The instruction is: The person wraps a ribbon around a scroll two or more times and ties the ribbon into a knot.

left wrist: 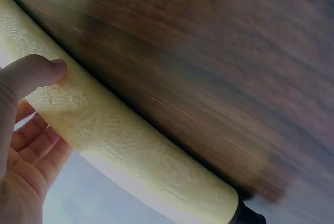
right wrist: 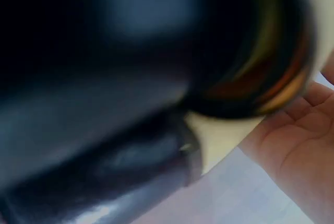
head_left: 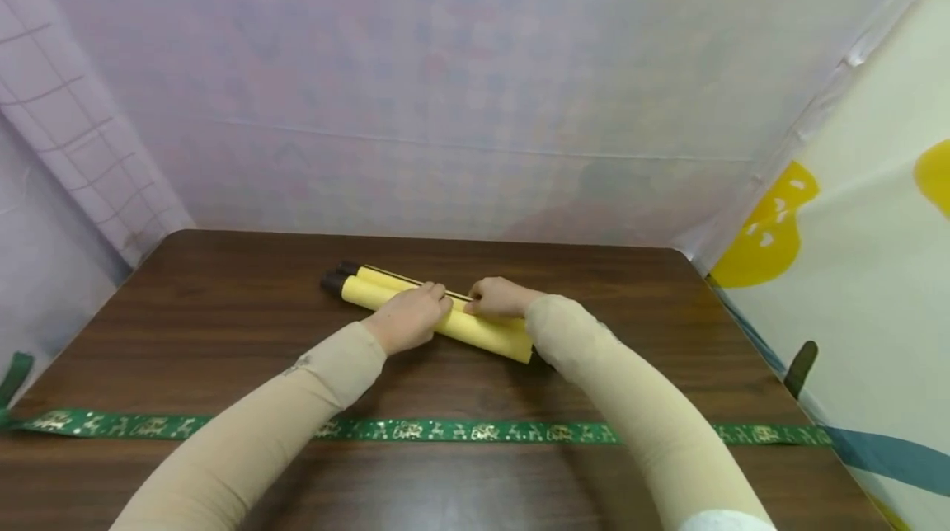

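A yellow hanging scroll (head_left: 486,336) with dark roller ends (head_left: 334,281) lies slantwise on the table, wound into two rolls side by side. My left hand (head_left: 412,317) grips it near the middle. In the left wrist view, its thumb presses the patterned surface of one roll (left wrist: 130,135) and the fingers go behind. Toward the right end, my right hand (head_left: 503,298) holds the scroll with bent fingers. The right wrist view has a dark roller knob (right wrist: 104,177) close to the camera and the palm beside the roll; those fingertips are hidden there.
A green ribbon with gold print (head_left: 408,430) runs across the dark wooden table (head_left: 223,333), nearer to me than the scroll. Pale cloth (head_left: 445,102) hangs behind the table's far edge, and a white curtain with yellow shapes (head_left: 853,292) borders the right side.
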The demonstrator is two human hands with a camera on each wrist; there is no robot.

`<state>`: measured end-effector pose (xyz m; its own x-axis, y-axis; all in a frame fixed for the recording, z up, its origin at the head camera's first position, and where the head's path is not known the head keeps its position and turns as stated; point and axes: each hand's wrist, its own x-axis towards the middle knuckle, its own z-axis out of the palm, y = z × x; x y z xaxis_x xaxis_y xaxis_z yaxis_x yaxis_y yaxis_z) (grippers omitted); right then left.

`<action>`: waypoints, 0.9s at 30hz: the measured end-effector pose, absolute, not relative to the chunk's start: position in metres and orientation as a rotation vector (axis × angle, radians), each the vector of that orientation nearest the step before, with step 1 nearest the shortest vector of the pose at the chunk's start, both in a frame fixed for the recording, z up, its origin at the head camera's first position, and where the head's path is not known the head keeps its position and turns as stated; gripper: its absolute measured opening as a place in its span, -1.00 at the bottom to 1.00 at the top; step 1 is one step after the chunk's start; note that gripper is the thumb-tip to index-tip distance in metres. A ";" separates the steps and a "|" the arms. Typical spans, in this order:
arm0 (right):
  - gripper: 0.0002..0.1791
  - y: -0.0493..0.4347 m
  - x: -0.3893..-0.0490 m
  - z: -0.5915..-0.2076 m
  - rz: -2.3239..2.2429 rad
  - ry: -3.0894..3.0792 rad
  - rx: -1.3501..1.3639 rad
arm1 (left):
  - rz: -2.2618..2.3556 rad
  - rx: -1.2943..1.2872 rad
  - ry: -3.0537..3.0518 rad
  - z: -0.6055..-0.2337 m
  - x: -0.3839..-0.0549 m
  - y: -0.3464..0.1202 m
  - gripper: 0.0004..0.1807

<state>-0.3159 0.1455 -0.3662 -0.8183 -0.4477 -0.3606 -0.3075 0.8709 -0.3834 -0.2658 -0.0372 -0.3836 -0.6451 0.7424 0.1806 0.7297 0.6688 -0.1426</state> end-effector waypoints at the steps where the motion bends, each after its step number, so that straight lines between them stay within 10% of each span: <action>1: -0.55 0.146 -0.315 -0.366 -0.438 2.598 -0.555 | 0.081 -1.200 -2.646 -0.384 -0.266 -0.038 -0.69; 27: -0.56 0.147 -0.296 -0.352 -0.465 2.620 -0.598 | 0.172 -1.364 -2.453 -0.368 -0.265 -0.053 -0.67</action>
<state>-0.2958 0.1474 -0.3523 -0.8235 -0.4719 -0.3149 -0.3348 0.8523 -0.4018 -0.2655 -0.0525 -0.3685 -0.4882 0.8434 0.2244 0.8037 0.5347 -0.2610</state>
